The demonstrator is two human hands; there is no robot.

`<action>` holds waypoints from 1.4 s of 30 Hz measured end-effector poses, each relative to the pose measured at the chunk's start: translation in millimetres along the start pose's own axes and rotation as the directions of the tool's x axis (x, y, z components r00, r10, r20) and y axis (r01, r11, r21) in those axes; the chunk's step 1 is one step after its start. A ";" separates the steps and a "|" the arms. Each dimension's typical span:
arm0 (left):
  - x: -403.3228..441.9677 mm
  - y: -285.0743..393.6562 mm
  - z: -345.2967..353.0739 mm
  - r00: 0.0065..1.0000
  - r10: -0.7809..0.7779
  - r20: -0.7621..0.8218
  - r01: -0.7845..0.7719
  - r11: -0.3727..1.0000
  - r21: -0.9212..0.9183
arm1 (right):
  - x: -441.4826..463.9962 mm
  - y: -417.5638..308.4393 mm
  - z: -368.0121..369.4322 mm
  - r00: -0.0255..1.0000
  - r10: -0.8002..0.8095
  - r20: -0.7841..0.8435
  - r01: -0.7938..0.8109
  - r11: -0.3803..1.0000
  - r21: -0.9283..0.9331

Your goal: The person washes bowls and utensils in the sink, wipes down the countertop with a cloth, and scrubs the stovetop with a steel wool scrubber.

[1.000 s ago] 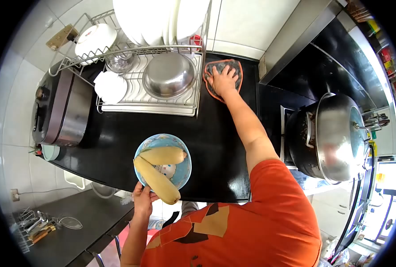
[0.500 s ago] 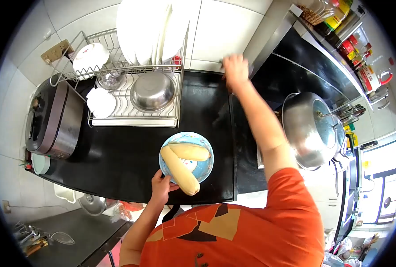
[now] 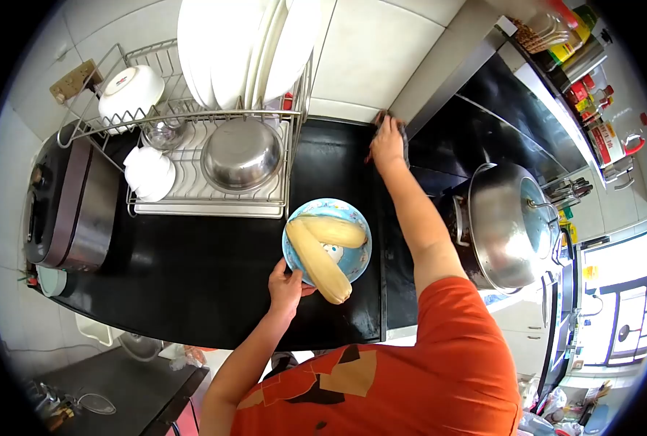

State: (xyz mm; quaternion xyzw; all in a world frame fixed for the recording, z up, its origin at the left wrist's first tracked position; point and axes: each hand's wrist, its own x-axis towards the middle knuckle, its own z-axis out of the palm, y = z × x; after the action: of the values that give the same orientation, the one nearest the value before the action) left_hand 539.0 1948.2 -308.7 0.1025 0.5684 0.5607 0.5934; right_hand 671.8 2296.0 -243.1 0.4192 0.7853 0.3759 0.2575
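Note:
A light blue bowl (image 3: 361, 256) stands over the black counter, with two pale yellow, husk-like vegetables (image 3: 320, 263) in it; one sticks out over the near rim. My left hand (image 3: 285, 291) grips the bowl's lower left rim. My right hand (image 3: 389, 143) is at the back of the counter, near the wall corner and the hob. Its fingers are closed on a dark cloth (image 3: 405, 142) with an orange edge, bunched up and partly hidden under the hand.
A dish rack (image 3: 207, 208) with plates, bowls and a steel basin (image 3: 242, 154) is at the back left. A rice cooker (image 3: 76, 207) stands at the far left. A large lidded steel pot (image 3: 508, 225) sits on the hob, right of my forearm.
My right hand has moved right with the cloth, from flat on the counter to the back corner, and the cloth is now bunched. The bowl, held by my left hand, has shifted right.

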 end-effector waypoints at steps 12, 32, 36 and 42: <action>17.7 12.0 19.2 0.999 -0.035 0.034 0.036 0.999 -0.040 | -75.0 65.4 -63.0 0.300 0.869 -0.393 -0.227 0.465 0.856; 45.1 21.7 34.4 0.998 -0.058 -0.037 0.062 0.991 0.116 | -56.4 -54.0 88.9 0.700 0.641 -0.315 -0.244 0.629 0.738; 52.1 30.3 41.5 0.997 -0.045 -0.055 0.055 0.982 0.183 | -69.7 -59.6 98.9 0.722 0.614 -0.319 -0.195 0.623 0.758; 86.2 40.2 59.0 0.998 0.000 -0.063 0.012 0.982 0.187 | -58.8 -37.3 89.8 0.545 0.838 0.025 -0.193 0.096 0.977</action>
State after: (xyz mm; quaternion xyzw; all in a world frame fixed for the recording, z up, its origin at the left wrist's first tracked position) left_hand 539.8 2060.1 -306.7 0.1386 0.6373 0.5058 0.5646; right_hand 749.4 2265.9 -320.4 0.6165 0.6599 0.0384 -0.4277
